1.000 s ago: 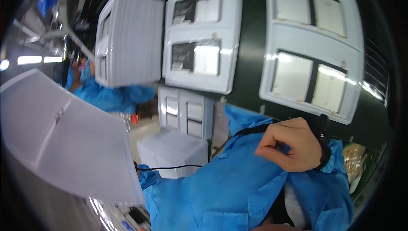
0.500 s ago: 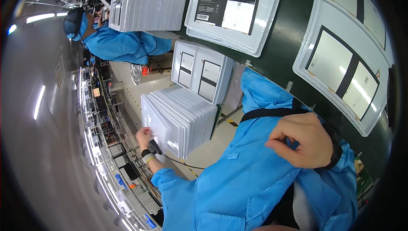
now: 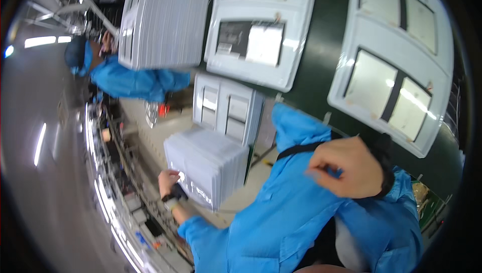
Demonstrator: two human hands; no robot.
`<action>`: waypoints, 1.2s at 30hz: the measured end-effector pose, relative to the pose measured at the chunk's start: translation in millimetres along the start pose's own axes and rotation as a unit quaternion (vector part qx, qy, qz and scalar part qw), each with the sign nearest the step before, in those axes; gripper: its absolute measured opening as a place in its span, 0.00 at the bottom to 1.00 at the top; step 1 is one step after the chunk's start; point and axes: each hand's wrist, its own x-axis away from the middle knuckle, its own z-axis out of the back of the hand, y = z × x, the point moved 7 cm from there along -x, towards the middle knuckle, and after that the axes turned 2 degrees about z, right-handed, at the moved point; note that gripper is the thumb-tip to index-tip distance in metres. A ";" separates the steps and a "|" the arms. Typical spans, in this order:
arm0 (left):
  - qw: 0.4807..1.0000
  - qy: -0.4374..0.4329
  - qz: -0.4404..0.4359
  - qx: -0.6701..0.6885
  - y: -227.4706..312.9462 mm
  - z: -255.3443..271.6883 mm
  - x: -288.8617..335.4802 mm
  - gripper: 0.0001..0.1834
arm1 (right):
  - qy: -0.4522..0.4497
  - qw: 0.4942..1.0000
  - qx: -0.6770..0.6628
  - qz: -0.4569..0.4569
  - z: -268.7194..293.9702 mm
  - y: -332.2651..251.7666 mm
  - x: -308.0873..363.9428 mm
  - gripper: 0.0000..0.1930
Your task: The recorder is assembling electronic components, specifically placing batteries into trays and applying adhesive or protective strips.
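My left hand (image 3: 168, 182) is at the near left edge of a stack of white plastic trays (image 3: 198, 165). Its fingers bend toward the top tray, but blur hides whether they grip it. In front of my chest hangs my right hand (image 3: 346, 167), fingers and thumb curled into a loose loop with nothing visible inside. Beyond the stack stand white trays (image 3: 217, 108) with flat panels in their compartments. On the dark green table, another tray (image 3: 241, 69) holds flat black-and-white battery packs (image 3: 251, 42). The tray at the right (image 3: 346, 84) carries flat packs with pale faces and black strips (image 3: 386, 87).
A tall stack of white trays (image 3: 170, 22) rises at the far left of the green table (image 3: 324, 42). Behind it is a co-worker in blue clothing (image 3: 133, 79). Long shelving with assorted parts (image 3: 125, 187) runs along the left. A thin dark strap (image 3: 301, 150) crosses my clothing.
The view has shifted, so the tables and trays sit lower and further left. My left hand stays beside the tray stack. My right hand remains curled before my chest.
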 end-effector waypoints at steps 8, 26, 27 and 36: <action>0.898 0.052 -0.367 0.236 429.1 174.2 5.9 0.05 | 0.036 0.999 -0.003 -0.003 -7.5 14.2 4.4 0.09; 0.775 0.182 -0.574 0.193 657.7 213.3 -164.2 0.27 | 0.192 0.980 0.041 -0.039 71.0 -45.6 83.0 0.08; 0.751 0.197 -0.593 0.212 666.4 225.5 -135.7 0.23 | 0.205 0.975 0.061 -0.055 80.8 -52.1 85.9 0.05; 0.551 -0.127 -0.689 0.453 815.7 199.5 9.5 0.16 | 0.501 0.853 0.081 0.123 237.3 -70.4 25.9 0.11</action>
